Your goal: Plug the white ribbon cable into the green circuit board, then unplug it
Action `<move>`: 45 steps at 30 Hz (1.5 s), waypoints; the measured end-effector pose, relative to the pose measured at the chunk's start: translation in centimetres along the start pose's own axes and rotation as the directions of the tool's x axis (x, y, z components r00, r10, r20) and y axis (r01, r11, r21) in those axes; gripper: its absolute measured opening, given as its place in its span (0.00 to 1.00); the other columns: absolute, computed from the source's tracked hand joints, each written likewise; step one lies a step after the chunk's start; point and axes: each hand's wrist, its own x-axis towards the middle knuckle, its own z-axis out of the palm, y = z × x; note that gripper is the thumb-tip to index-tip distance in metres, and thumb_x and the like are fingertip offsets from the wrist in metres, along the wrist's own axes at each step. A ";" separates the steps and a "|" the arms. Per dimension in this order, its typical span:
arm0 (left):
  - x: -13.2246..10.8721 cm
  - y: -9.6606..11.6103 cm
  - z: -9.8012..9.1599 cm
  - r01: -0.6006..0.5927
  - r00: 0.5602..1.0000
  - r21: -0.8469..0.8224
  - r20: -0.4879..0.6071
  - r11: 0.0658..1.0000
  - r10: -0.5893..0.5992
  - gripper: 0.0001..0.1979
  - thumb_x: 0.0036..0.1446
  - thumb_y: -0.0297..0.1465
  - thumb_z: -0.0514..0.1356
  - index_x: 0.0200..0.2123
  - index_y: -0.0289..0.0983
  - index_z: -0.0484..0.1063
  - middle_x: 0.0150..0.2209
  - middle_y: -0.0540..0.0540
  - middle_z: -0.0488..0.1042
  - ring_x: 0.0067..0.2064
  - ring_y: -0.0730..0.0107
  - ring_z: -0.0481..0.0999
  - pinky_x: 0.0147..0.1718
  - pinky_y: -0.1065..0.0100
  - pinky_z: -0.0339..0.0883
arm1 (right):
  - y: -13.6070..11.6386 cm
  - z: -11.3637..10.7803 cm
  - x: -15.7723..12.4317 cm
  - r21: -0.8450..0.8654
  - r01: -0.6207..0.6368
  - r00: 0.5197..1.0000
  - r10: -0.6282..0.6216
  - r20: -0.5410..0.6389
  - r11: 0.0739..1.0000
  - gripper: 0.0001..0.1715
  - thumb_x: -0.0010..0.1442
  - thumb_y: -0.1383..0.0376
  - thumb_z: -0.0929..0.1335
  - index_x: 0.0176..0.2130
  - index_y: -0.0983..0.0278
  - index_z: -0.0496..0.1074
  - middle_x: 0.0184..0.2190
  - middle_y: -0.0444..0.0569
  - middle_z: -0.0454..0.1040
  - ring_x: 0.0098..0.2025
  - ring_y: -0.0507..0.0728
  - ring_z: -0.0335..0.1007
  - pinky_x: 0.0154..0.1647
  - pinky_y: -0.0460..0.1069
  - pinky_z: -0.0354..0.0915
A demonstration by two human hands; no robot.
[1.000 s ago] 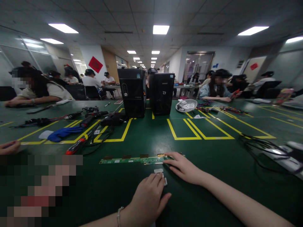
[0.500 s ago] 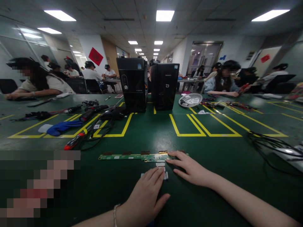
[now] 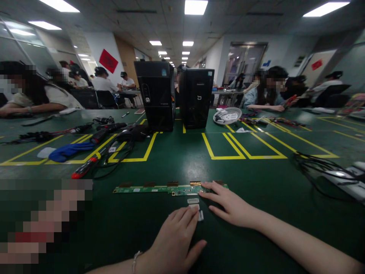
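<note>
A long, narrow green circuit board [image 3: 155, 189] with brown flexible tabs along its far edge lies flat on the table. My right hand [image 3: 228, 201] rests over its right part, fingers spread, index and middle fingertips touching the board. Just in front of the board is a flat white cable [image 3: 193, 201] with a connector end. My left hand [image 3: 178, 232] lies over this cable, fingers stretched out with the tips pressing on it and the thumb apart. Most of the cable is hidden under those fingers; a pale piece [image 3: 201, 215] shows beside them.
Two black computer towers [image 3: 155, 95] [image 3: 196, 99] stand beyond the board. To the left are a red-black screwdriver [image 3: 84, 168], a blue glove [image 3: 70, 151] and cables. At right lie black cables [image 3: 310, 173]; a white basket [image 3: 227, 115] sits farther back. Other people sit around.
The view has shifted slightly. My left hand and the cable's connector end have moved a little toward me, away from the board. My right hand stays on the board.
</note>
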 end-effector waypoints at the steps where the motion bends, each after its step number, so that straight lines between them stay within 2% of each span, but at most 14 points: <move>1: 0.0 0.1 -0.1 -0.001 1.000 0.004 0.007 1.000 0.001 0.28 0.62 0.40 0.55 0.61 0.31 0.62 0.61 0.37 0.65 0.58 0.52 0.66 0.56 0.51 0.63 | -0.1 0.0 -0.1 0.001 -0.003 1.000 0.003 0.003 1.000 0.27 0.66 0.59 0.61 0.63 0.55 0.59 0.67 0.50 0.50 0.67 0.62 0.46 0.67 0.64 0.48; 7: -0.1 0.3 -0.2 0.003 1.000 0.001 0.031 1.000 -0.003 0.29 0.62 0.40 0.56 0.61 0.30 0.62 0.62 0.36 0.64 0.61 0.51 0.64 0.57 0.52 0.63 | -0.2 0.0 -0.5 -0.026 0.002 1.000 -0.002 0.022 1.000 0.27 0.67 0.58 0.60 0.64 0.55 0.57 0.68 0.50 0.48 0.68 0.61 0.43 0.68 0.65 0.45; 12: -0.2 0.1 0.2 0.030 0.998 -0.020 0.058 0.999 -0.028 0.31 0.63 0.42 0.54 0.64 0.30 0.58 0.65 0.36 0.59 0.64 0.50 0.59 0.59 0.50 0.60 | -0.1 0.1 -0.5 -0.028 0.014 1.000 -0.014 0.008 1.000 0.27 0.67 0.58 0.61 0.63 0.55 0.59 0.67 0.51 0.50 0.68 0.62 0.45 0.67 0.65 0.46; 17: 0.0 -0.1 -0.1 0.061 0.994 -0.045 0.097 0.997 -0.056 0.31 0.64 0.42 0.53 0.65 0.32 0.56 0.66 0.38 0.58 0.65 0.51 0.58 0.61 0.49 0.57 | 0.0 0.1 -0.3 -0.027 0.023 1.000 -0.023 -0.009 0.999 0.27 0.66 0.58 0.62 0.63 0.55 0.59 0.66 0.50 0.53 0.67 0.62 0.46 0.67 0.66 0.45; 27: 0.2 -0.3 0.1 0.069 0.997 -0.061 0.048 0.996 -0.066 0.31 0.64 0.42 0.53 0.65 0.34 0.57 0.65 0.38 0.59 0.64 0.52 0.59 0.60 0.49 0.57 | 0.0 0.1 -0.2 -0.043 0.024 1.000 -0.025 -0.006 0.999 0.27 0.65 0.58 0.63 0.62 0.55 0.59 0.66 0.51 0.53 0.67 0.61 0.47 0.68 0.66 0.44; 35: 0.1 -0.3 0.1 0.086 0.995 -0.059 0.053 0.995 -0.083 0.31 0.64 0.43 0.53 0.65 0.34 0.56 0.66 0.38 0.59 0.65 0.51 0.59 0.60 0.47 0.58 | 0.0 0.0 -0.3 -0.038 0.022 1.000 -0.022 -0.003 0.999 0.27 0.66 0.58 0.62 0.62 0.54 0.59 0.66 0.50 0.53 0.67 0.61 0.46 0.68 0.66 0.44; 45: 0.4 -0.1 -0.5 0.090 0.995 -0.056 0.034 0.994 -0.089 0.29 0.63 0.40 0.54 0.63 0.33 0.59 0.64 0.37 0.62 0.63 0.54 0.63 0.60 0.50 0.58 | -0.1 -0.1 -0.3 -0.047 0.020 1.000 -0.020 0.003 0.999 0.26 0.66 0.58 0.62 0.62 0.56 0.60 0.66 0.52 0.53 0.67 0.61 0.46 0.67 0.66 0.44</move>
